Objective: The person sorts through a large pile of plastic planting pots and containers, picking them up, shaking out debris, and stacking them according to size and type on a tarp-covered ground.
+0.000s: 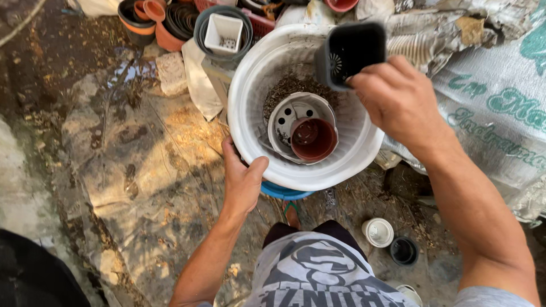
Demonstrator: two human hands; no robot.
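Head view, left to right: wet, muddy ground (pixel 131 170) lies at your left. Your left hand (pixel 242 182) clamps the near rim of the white plastic basin (pixel 352 148), its grip closed on that rim, steadying it. Inside the basin sit a patch of dry potting mix (pixel 290 88), a white perforated pot (pixel 287 116) lying tipped, and a brown plastic pot (pixel 313 139) nested against it. Your right hand (pixel 398 99) holds the black square pot (pixel 350 54) above the basin's far rim, mouth towards you and empty. Judging from this, two pots are already in the basin and the black one is not yet set down. Printed sacks (pixel 495 108) lie at right.
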